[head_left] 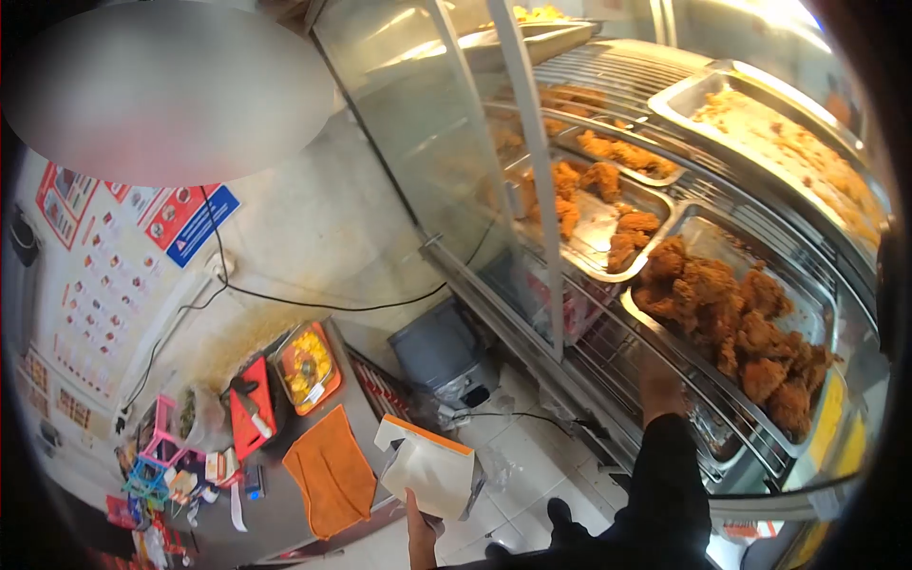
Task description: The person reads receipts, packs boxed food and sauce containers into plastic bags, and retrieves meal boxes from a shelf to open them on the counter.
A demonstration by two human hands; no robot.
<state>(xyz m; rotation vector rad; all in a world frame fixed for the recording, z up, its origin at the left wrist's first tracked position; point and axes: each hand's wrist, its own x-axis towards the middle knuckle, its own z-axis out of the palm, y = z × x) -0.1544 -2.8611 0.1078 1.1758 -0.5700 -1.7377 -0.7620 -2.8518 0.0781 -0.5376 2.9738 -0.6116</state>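
My left hand (418, 534), at the bottom, grips the side of an open cardboard food box (427, 470), white inside with an orange edge. My thumb lies against its outer wall. Inside the glass-sided warming cabinet, my right hand (659, 385) reaches in, at the front edge of a metal tray (825, 313). Heaped on that tray are several pieces of fried chicken (722, 299). The right fingers are blurred and partly hidden by the tray and rack bars, so their grip does not show.
Behind is another tray (655, 198) with fried chicken, and a crumb-covered tray (750, 104) sits higher. A glass door frame (532, 142) stands left of my right arm. The counter holds an orange cloth (332, 472), a knife (252, 413) on a red board, and a food tray (309, 369).
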